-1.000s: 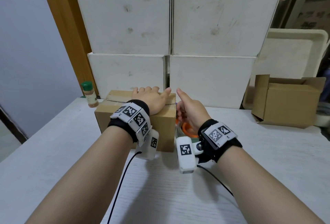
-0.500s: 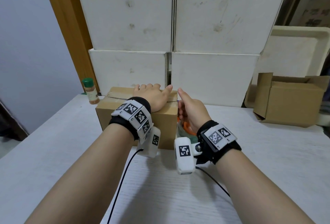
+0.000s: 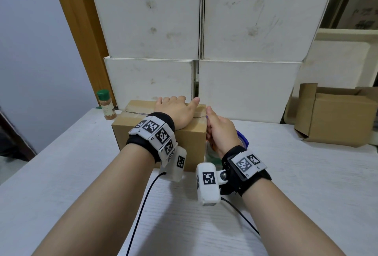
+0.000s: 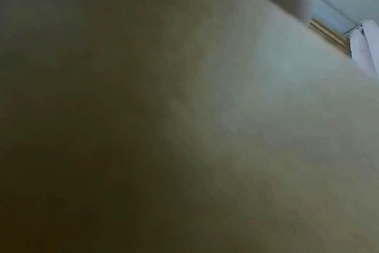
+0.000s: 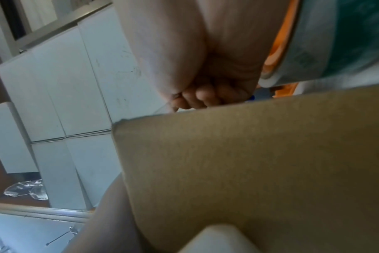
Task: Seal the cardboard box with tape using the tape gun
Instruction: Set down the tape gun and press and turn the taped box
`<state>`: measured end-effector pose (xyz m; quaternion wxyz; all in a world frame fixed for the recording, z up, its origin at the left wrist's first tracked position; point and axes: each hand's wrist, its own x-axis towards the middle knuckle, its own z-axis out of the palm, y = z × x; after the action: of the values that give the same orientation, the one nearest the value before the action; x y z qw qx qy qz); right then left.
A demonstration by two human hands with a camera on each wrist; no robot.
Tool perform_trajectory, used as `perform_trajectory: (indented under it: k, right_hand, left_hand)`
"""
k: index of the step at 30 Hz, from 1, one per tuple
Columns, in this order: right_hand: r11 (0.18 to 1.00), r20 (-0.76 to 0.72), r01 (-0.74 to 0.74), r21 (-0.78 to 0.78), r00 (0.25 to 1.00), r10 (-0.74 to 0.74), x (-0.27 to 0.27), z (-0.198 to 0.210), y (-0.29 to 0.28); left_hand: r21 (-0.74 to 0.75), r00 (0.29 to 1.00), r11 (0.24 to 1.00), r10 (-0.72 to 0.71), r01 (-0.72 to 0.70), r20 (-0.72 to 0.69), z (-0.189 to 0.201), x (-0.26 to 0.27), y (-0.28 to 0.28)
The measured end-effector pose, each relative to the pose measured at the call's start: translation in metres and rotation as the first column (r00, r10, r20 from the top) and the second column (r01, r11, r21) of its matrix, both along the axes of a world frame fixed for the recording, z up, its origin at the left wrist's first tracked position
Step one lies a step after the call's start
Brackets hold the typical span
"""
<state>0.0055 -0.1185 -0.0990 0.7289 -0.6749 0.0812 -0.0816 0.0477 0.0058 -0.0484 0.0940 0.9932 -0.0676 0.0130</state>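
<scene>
A small closed cardboard box (image 3: 133, 133) stands on the white table, with clear tape along its top seam. My left hand (image 3: 176, 110) lies flat on the box top, fingers straight, pressing it down. My right hand (image 3: 217, 131) grips the tape gun (image 3: 243, 139) against the box's right side; only a blue edge and an orange part show under the hand. In the right wrist view my curled fingers (image 5: 197, 95) hold the tape gun (image 5: 327, 42) just above the box's edge (image 5: 249, 154). The left wrist view is dark and blurred.
Stacked white boxes (image 3: 245, 31) stand right behind the cardboard box. A spice bottle with a green cap (image 3: 105, 104) sits at its left. An open cardboard box (image 3: 335, 116) rests at the right on the table (image 3: 296, 184). A wooden post (image 3: 81, 31) rises at the back left.
My right hand with the tape gun has stayed against the box's right side, hardly shifting. The left hand keeps pressing the box top.
</scene>
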Motion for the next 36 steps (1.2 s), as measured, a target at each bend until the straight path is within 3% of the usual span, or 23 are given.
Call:
perform_trajectory:
  k: [18, 31, 36]
  right_hand:
    - [0.958, 0.070, 0.183, -0.221, 0.983, -0.171, -0.001, -0.003, 0.016]
    - [0.931, 0.116, 0.109, -0.349, 0.991, -0.073, -0.002, 0.003, 0.011]
    - [0.920, 0.071, 0.084, -0.383, 0.996, -0.061, 0.000, 0.001, 0.009]
  left_hand:
    - [0.053, 1.000, 0.998, 0.019, -0.019, 0.004, -0.001, -0.001, -0.004]
    - [0.058, 0.999, 0.998, 0.041, -0.040, -0.012, 0.008, -0.012, -0.006]
    - [0.069, 0.999, 0.997, 0.035, -0.034, -0.009, 0.008, -0.012, -0.007]
